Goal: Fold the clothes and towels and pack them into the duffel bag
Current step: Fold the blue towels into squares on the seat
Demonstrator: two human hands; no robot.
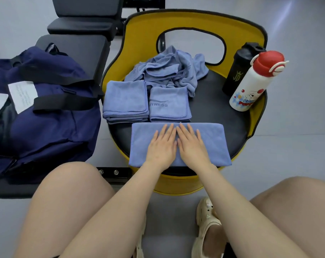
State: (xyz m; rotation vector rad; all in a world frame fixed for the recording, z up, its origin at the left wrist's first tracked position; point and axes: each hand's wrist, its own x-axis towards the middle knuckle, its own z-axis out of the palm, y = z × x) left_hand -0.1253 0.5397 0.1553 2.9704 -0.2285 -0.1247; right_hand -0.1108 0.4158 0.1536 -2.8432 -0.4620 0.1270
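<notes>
Pressing flat on a half-folded towel, both hands occupy the centre of the head view, the only view supplied. The left hand [161, 146] and the right hand [192, 145] lie side by side, palms down, fingers straight and together, gripping nothing; they rest on the blue towel [213, 142], which is laid as a long strip across the near edge of the black seat [213, 112] of a yellow chair [139, 34]. Judged from its shape, this towel has had its lengthwise fold and needs further folding to match the finished ones. Two folded stacks sit just beyond it, touching each other: the left stack [125, 99] and the printed stack [169, 105], the latter showing lettering on top. Behind them lies an unfolded heap [169, 71] of the same blue cloth; how many pieces it holds cannot be told. The navy duffel bag [46, 118] rests on a dark bench [74, 47] to the left of the chair. Its opening is not clearly visible, and no blue cloth shows inside it, so packing appears not to have begun. A black shaker bottle [239, 69] and a white bottle with a red cap [254, 81] stand at the right of the seat, touching or nearly so. Assessment: folding is perhaps half complete; packing remains entirely outstanding.
</notes>
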